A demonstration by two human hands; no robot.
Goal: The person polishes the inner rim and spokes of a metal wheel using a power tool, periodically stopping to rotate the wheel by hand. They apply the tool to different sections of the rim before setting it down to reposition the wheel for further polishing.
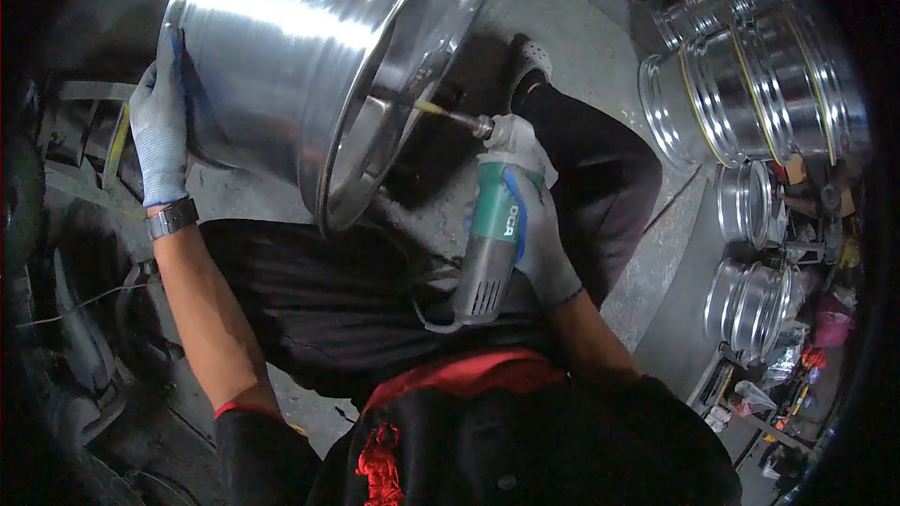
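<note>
Over your lap: left hand [159,126] clasps rim [300,56], right hand [542,230] grips grinder [489,242]; likely mid-grind inside, next pass needs steady bracing.

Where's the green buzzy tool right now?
In the head view, the green grinder is right of centre in the right hand, its tip inside the shiny wheel rim.
</note>
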